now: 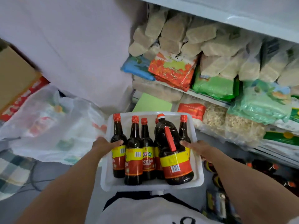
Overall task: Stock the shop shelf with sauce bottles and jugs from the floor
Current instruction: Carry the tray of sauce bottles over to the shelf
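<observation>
We hold white tray [199, 178] at lower centre of frame, against chest. Left hand [106, 145] grips left rim, thumb over edge near bottle; right hand [198, 148] grips right rim, fingers underneath hidden. Tray carries sauce bottles [133, 160] upright and one jug [175, 162] with red handle. We judge load heavy, bottles likely glass and slippery, prone to tipping; take bottles by body, jug by handle. One bottle mostly hidden behind jug. More bottles on floor [48, 172] at lower right, blurred. Shelf [210, 97] at upper right, packed with bags.

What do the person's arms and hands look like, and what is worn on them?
Both forearms are bare: no sleeves, gloves, watch or rings show on the left hand or the right hand. A white top with dark trim and a dark print covers the chest.
</observation>
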`<state>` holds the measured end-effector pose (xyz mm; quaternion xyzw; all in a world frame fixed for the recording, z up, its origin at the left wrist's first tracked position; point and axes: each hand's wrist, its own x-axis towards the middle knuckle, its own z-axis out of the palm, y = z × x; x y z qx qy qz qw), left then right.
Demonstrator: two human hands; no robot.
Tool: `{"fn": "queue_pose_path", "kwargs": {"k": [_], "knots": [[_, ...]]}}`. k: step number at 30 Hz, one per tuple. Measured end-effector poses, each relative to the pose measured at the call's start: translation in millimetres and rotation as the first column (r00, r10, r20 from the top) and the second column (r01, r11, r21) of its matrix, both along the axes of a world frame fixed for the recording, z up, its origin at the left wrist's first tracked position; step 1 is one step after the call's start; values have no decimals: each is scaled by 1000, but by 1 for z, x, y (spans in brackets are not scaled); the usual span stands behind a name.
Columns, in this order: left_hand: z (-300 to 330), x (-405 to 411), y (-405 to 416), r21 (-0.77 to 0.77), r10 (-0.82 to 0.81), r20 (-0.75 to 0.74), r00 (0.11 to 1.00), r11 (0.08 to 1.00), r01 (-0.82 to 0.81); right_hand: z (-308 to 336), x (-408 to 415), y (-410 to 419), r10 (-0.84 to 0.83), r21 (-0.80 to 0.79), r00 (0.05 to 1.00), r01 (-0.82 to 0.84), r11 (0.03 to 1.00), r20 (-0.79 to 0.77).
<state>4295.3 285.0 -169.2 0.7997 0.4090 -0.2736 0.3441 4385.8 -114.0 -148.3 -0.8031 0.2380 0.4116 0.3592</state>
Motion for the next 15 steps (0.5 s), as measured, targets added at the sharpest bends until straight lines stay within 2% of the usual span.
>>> {"fn": "queue_pose_path", "kwargs": {"k": [6,12,15], "knots": [[-20,120,40,-36,-58,10,998,998,58,-35,83,27,-93,4,995,93,996,45],[-34,214,60,-60,-94,74,993,993,99,-72,139,56,-218,15,976,218,976,4],[-56,253,71,-1,-149,21,989,989,149,-93,165,66,-253,14,967,253,967,6]]}}
